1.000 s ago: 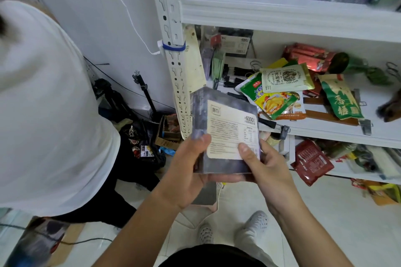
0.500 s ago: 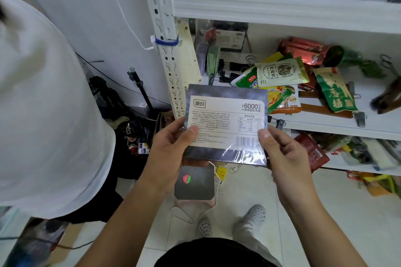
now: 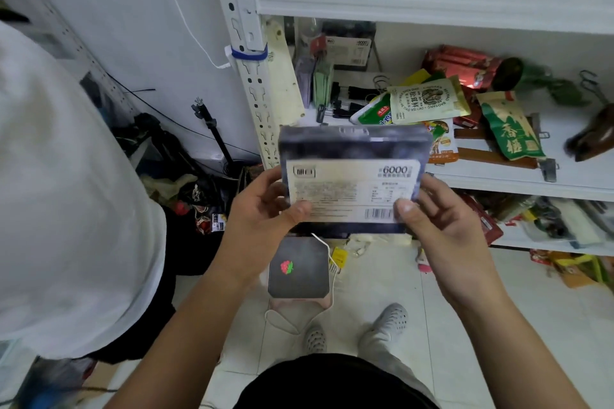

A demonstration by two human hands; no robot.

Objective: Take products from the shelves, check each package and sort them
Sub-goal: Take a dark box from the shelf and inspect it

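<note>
While both thumbs press its label, the dark box sits level between the left hand and right hand, fingers clamped on its lower corners, in front of the shelf. That shelf holds loose snack bags and a similar box at the back.

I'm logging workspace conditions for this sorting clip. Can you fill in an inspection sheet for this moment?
Surface: white shelf, crowded.
Job's things: dark package held up, label with barcode facing the camera; similar package at the shelf's back.
Clutter: snack pouches piled on the shelf; tripod and bags on the floor.
Grippers: left hand and right hand grip the package's lower corners, thumbs on the label.
Cables: white cable down the wall.
Surroundings: a person in a white shirt at left; tiled floor.
</note>
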